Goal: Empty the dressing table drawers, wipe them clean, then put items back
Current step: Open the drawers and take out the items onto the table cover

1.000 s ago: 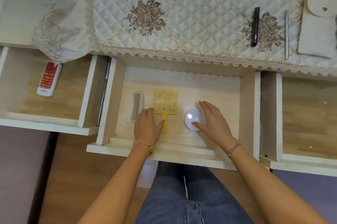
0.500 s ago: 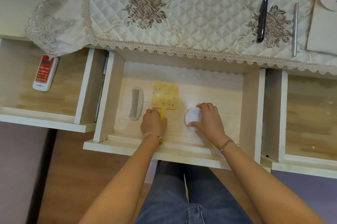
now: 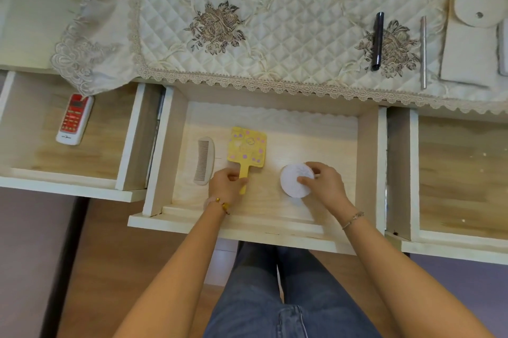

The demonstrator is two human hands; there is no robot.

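Flat a second ago, my left grip [image 3: 227, 187] now clasps the yellow flowered mirror [image 3: 247, 149] by its handle; my right grip [image 3: 325, 186] pinches the round white case [image 3: 290, 186].

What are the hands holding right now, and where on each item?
Left hand grips the yellow hand mirror by its handle; right hand pinches the white round case at its right edge.

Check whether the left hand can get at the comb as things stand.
Probably yes: the comb lies uncovered right beside the left hand, nothing between them. But its fingers grip the mirror handle, so it would likely have to let go first.
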